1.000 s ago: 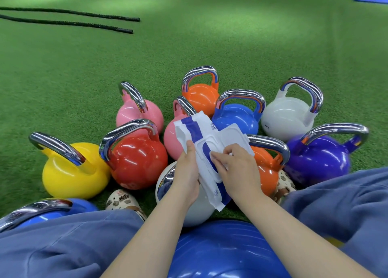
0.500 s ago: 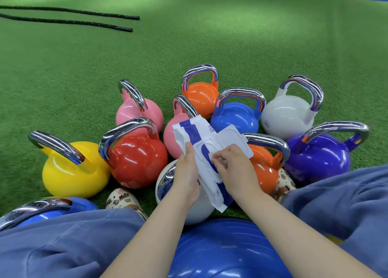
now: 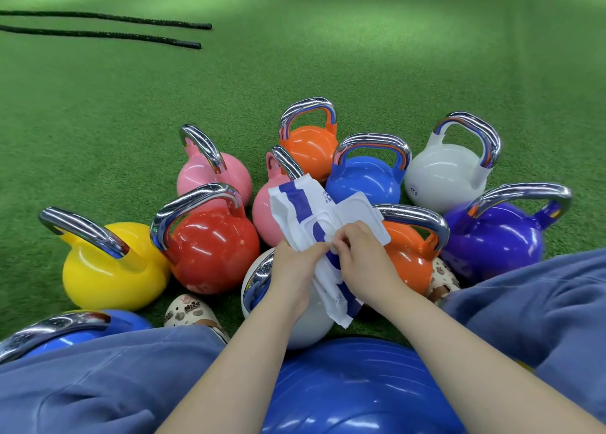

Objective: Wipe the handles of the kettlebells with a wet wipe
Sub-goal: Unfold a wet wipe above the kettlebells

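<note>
White-and-blue wipe packet (image 3: 314, 210) held by left hand (image 3: 292, 269), right hand (image 3: 360, 259) pinching its flap (open turf (image 3: 328, 56) beyond).

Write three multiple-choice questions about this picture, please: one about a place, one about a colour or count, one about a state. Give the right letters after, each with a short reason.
1. Where do the black ropes lie?
A. far left on the turf
B. on the blue ball
C. across the kettlebells

2. What colour is the kettlebell right of the yellow one?
A. green
B. red
C. black

3. What is the state of the wipe pack?
A. lying on the turf
B. held in both hands, flap lifted
C. tucked under a shoe

Answers:
1 A: the ropes lie on the turf, far left, away from the kettlebells.
2 B: the red kettlebell stands beside the yellow one.
3 B: the left hand grips the pack while the right hand pinches at its opening.
</note>
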A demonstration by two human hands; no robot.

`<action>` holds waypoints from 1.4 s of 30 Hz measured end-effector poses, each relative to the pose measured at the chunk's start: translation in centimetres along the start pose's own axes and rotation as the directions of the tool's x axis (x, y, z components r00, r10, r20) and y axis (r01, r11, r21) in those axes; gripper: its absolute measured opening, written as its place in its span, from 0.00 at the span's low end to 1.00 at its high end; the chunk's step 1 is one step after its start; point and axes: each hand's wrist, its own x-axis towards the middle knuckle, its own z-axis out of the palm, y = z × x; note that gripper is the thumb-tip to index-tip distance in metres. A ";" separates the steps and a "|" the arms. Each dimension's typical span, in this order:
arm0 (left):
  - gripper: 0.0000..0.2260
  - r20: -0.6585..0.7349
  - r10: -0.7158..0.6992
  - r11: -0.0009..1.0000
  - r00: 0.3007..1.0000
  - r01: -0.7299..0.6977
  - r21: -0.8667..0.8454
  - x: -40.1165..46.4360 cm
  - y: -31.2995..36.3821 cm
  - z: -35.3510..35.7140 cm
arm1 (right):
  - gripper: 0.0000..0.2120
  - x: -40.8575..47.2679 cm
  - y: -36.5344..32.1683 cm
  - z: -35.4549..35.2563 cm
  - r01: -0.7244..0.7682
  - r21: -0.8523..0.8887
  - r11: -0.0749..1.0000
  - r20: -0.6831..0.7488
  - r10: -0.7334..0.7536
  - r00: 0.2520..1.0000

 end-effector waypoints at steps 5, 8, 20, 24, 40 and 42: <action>0.09 -0.074 0.059 0.993 0.996 -0.051 0.103 -0.2 0.6 0.0 | 0.15 0.3 -0.3 0.0 -0.007 0.107 0.994 0.027 0.004 1.000; 0.08 -0.115 0.077 0.987 0.990 -0.059 0.151 -0.4 0.8 0.1 | 0.15 0.2 -0.7 -0.4 -0.031 0.208 0.978 0.042 0.023 0.999; 0.14 -0.285 0.170 0.981 0.943 -0.135 0.137 0.5 1.7 -0.8 | 0.13 0.3 -2.1 -1.0 0.000 0.569 0.822 -0.050 0.035 0.998; 0.13 -0.275 0.197 0.973 0.941 -0.152 0.175 0.7 1.7 -0.8 | 0.12 0.6 -2.0 -1.0 -0.014 0.652 0.758 -0.071 0.080 0.994; 0.12 -0.187 -0.054 0.945 0.981 -0.010 -0.326 1.2 1.5 -1.7 | 0.07 1.4 -1.0 -3.3 -0.261 0.759 0.596 0.090 0.302 0.949; 0.13 -0.118 -0.070 0.929 0.991 0.022 -0.368 1.2 1.3 -1.6 | 0.07 1.1 -1.1 -3.2 -0.240 0.732 0.637 0.122 0.223 0.967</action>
